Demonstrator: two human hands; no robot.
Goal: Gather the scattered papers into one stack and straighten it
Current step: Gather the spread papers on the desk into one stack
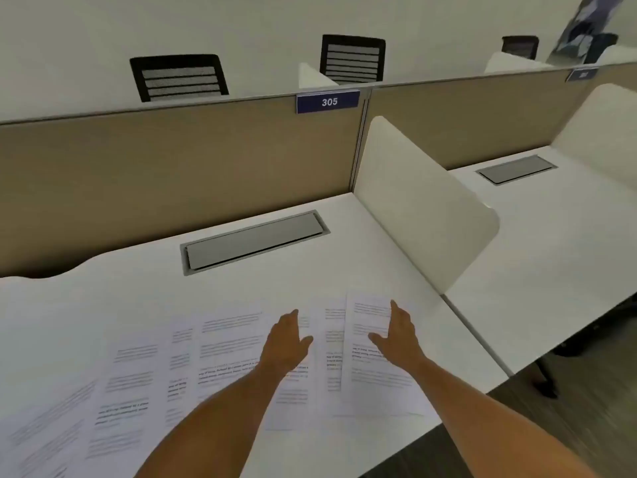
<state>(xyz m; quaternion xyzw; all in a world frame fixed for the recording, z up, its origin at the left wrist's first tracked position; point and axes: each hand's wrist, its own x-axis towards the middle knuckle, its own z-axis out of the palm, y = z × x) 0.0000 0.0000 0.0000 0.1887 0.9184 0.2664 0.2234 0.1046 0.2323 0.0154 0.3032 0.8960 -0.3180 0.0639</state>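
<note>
Several printed white sheets lie fanned across the near part of the white desk (144, 288), overlapping one another from the far left (51, 429) through the middle (227, 343) to the right. My left hand (284, 341) rests flat, fingers together and thumb out, on a middle sheet. My right hand (396, 334) lies open on the rightmost sheet (372, 384), which sits on top of its neighbour. Neither hand grips a sheet.
A grey cable hatch (253, 241) is set into the desk behind the papers. A white side divider (420, 201) stands at the right, and a tan back panel (172, 167) carries a blue 305 label (328, 102). Black chairs (179, 77) stand beyond.
</note>
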